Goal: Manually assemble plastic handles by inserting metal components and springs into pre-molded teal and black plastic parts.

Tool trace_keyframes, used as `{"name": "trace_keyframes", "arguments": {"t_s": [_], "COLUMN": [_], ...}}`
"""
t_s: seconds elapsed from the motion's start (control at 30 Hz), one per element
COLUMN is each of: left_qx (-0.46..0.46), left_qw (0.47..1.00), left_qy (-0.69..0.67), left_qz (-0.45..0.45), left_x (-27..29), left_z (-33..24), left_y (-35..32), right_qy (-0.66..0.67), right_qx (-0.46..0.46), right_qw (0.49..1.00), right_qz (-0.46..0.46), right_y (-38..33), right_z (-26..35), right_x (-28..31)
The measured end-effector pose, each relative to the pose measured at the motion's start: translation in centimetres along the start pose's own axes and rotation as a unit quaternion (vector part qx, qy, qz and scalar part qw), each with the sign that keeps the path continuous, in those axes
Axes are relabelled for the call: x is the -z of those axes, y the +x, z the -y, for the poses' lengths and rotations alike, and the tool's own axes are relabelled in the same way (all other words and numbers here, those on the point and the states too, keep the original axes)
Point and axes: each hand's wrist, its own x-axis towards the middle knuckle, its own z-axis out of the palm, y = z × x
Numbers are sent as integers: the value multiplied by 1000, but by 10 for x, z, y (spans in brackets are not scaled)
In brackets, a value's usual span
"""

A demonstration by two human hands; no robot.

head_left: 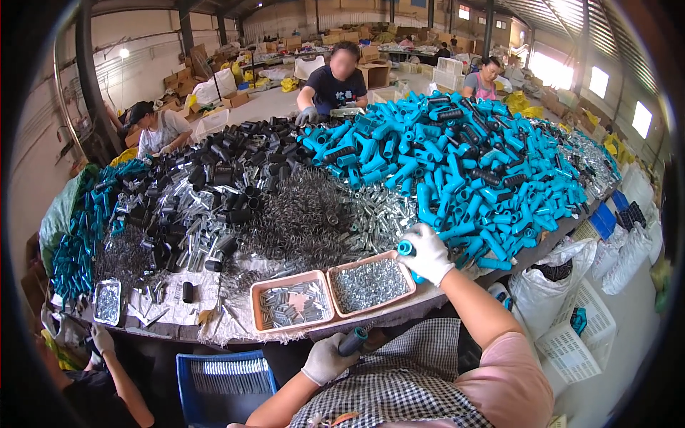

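Pale wall point(143, 60), gray floor point(628, 335), bright windows point(641, 119) at right

White characters point(347, 95) mark a co-worker's dark shirt point(328, 87) (too blurred to read surely).

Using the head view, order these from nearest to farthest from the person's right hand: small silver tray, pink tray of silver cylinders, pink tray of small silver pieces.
From the right hand:
1. Pink tray of small silver pieces, just left.
2. Pink tray of silver cylinders, further left.
3. Small silver tray, far left.
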Motion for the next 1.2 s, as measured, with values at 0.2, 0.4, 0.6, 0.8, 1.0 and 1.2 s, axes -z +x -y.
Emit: {"name": "trace_keyframes", "arguments": {"t_s": [0.2, 0.4, 0.6, 0.8, 1.0, 1.2], "left_qx": [-13, -15, -6, -21, -4, -11], "left_qw": [1000, 1000, 1000, 998, 997, 992], "left_qy": [-11, -11, 5, -10, 66, 118], "left_qz": [-19, 3, -13, -66, -46, -53], "left_x": [-4, -4, 1, 11, 31, 40], "left_z": [9, 1, 2, 28, 15, 17], "left_y": [-1, 7, 1, -3, -4, -5], "right_qy": [106, 51, 312, 314, 771, 805], "right_qx": [5, -64, -199, -15, -245, -267], "right_qw": [994, 989, 927, 926, 506, 418], "right_qz": [-38, -125, 64, 208, 300, 325], "right_y": [-18, -32, -43, -116, -160, -158], "right_z": [-23, -50, -10, 78, 88, 91], "right_x": [4, -10, 13, 17, -28, -34]}}
